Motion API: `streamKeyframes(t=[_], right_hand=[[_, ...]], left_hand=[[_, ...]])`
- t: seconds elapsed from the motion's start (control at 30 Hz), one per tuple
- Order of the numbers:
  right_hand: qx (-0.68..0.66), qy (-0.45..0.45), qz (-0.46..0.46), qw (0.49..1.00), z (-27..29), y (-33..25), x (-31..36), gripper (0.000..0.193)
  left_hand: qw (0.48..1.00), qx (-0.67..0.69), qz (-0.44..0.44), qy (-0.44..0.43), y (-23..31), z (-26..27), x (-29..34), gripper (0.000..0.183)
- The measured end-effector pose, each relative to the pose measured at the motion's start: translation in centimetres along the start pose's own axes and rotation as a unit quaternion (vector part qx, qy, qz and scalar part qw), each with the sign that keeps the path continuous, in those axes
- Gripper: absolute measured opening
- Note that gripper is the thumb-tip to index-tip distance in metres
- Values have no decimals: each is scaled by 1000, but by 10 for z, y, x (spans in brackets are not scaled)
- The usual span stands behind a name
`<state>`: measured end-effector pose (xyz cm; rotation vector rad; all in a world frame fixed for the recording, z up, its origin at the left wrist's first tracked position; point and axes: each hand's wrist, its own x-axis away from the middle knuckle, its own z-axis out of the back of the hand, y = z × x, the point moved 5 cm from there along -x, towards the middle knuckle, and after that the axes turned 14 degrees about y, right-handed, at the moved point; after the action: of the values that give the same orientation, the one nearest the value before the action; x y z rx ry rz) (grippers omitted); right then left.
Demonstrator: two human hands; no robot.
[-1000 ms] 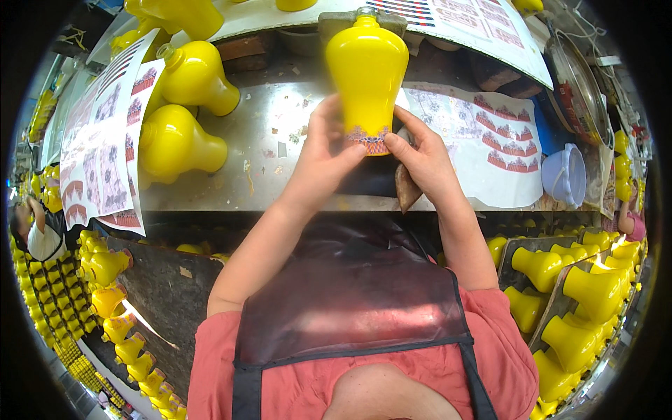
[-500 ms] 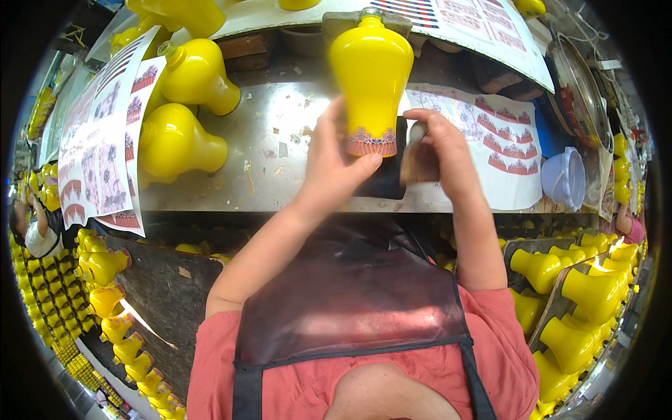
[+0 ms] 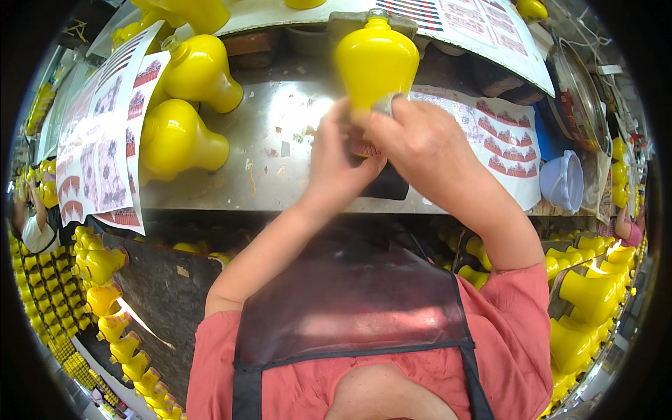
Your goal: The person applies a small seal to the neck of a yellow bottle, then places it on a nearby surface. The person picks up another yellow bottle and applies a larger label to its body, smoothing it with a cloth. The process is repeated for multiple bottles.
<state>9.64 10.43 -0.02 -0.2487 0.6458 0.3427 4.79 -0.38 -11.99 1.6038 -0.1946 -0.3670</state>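
Note:
A glossy yellow vase (image 3: 376,64) lies with its neck pointing away from me, its neck end at a dark block (image 3: 341,25). My left hand (image 3: 334,150) is wrapped round the narrow base end and grips it. A strip of red patterned decal (image 3: 365,150) shows there between the hands, mostly hidden by them. Across the lower body of the vase, my right hand (image 3: 418,133) is closed on a small flat scraper (image 3: 383,105), of which only a grey edge shows. Under the base lies a black pad (image 3: 389,185).
Printed decal sheets lie on the right of the metal bench (image 3: 259,154), with a curled decal sheet (image 3: 105,154) standing at left. Several yellow vases (image 3: 183,140) rest beside it. A pale blue bucket (image 3: 562,182) stands at the bench's right edge. Racks of yellow vases (image 3: 589,294) flank me.
My right hand has moved left from beside the vase onto its lower body, bringing the scraper with it. It now covers most of the decal. My left hand keeps its grip.

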Motion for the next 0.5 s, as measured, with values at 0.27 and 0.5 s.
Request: streamKeyframes(t=[0.27,0.5], right_hand=[[75,-2,36,997,6,-7,-7,22],[70,73,-65,993,16,14,17,34]], left_hand=[[995,-56,-76,16,-7,4,-2,87],[995,-74,-68,-1,1,6,-1,86]])
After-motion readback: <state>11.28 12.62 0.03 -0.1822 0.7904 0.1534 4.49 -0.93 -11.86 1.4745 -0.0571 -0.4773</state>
